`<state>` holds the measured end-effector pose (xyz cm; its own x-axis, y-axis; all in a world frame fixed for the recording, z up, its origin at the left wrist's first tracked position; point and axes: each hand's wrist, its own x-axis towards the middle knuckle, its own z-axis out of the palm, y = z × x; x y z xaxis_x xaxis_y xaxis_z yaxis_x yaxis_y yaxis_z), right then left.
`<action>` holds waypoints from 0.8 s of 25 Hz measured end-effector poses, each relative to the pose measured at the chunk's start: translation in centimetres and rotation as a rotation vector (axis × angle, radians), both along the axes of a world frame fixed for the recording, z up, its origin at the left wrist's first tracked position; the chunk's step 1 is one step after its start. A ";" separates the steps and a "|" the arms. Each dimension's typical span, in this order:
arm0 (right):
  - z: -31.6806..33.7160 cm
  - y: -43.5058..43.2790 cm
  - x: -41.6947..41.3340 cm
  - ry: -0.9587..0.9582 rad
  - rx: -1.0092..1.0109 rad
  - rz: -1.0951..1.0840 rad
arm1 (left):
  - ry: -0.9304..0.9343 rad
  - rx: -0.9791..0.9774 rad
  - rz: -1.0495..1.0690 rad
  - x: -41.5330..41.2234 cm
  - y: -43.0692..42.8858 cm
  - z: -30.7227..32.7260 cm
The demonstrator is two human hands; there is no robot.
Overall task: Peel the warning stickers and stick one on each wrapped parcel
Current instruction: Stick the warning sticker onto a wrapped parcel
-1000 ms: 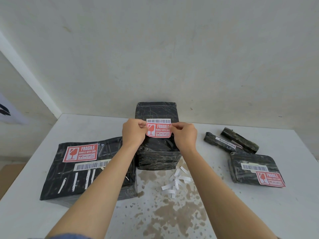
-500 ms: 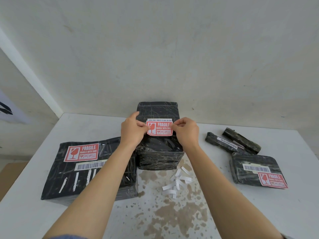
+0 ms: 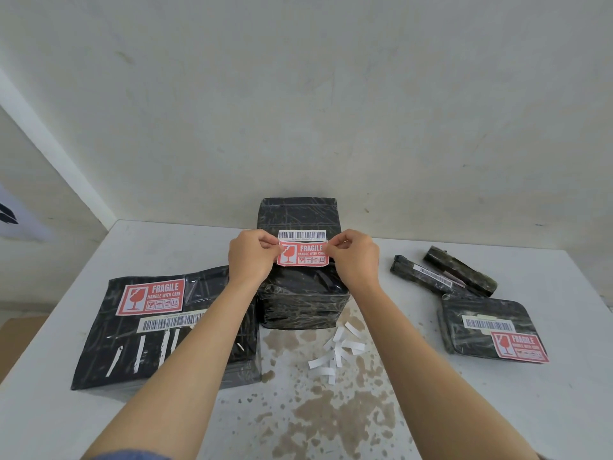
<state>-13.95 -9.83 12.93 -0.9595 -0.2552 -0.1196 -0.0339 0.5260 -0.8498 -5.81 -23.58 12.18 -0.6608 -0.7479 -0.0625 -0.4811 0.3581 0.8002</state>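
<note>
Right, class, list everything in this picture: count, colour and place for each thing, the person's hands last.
large flat parcel: one, black, table left.
tall parcel: one, black, centre.
small flat parcel: one, black, right.
thin parcels: two, dark, right rear.
stuck fragile stickers: two, red, on both flat parcels.
held sticker: one, red, over tall parcel.
paper strips: pile, white, before tall parcel.
table: one, white, stained.
left hand, right hand: pinch the held sticker's ends.

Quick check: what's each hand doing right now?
Left hand: fingers pinch the left edge of the red fragile sticker.
Right hand: fingers pinch the sticker's right edge.
</note>
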 end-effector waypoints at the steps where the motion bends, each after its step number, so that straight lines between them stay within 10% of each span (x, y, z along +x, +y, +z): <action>1: -0.2 0.0 0.1 0.017 0.019 0.005 | -0.018 -0.033 0.004 -0.1 0.1 -0.1; 20: -1.0 -1.0 0.1 0.217 0.238 0.059 | -0.077 -0.115 0.015 -1.0 0.3 -0.3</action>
<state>-13.84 -10.80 11.93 -0.9533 -0.3010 0.0235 -0.2378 0.7006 -0.6728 -6.83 -23.31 11.93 -0.6462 -0.7627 -0.0263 -0.5455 0.4375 0.7149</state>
